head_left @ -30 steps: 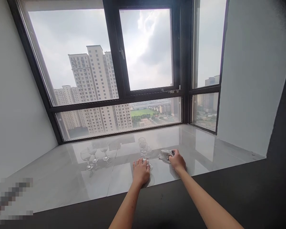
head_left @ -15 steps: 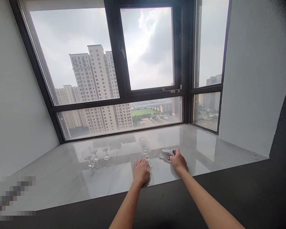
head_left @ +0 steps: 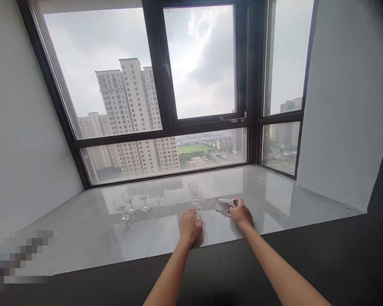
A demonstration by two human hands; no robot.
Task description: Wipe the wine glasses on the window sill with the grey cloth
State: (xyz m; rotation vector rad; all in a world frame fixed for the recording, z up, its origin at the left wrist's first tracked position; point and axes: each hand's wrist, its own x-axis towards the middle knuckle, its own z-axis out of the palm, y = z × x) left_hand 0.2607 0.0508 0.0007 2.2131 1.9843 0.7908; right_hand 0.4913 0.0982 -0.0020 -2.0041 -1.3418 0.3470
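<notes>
Three glasses (head_left: 127,197) stand left; the left hand (head_left: 190,227), grip unclear, rests by centre glasses (head_left: 196,195); the right hand (head_left: 242,213) pinches a cloth (head_left: 224,205) touching none; work seems unfinished.

Cloudy sky (head_left: 92,36) lit the bay window (head_left: 254,85).
Dark frames (head_left: 158,76) met pale walls (head_left: 341,106); tower blocks (head_left: 132,97) rose outside.

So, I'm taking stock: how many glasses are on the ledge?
At least 5: three glasses at the left of the ledge, two overlapping just beyond the left hand. Overlap and that hand may hide others.
</notes>
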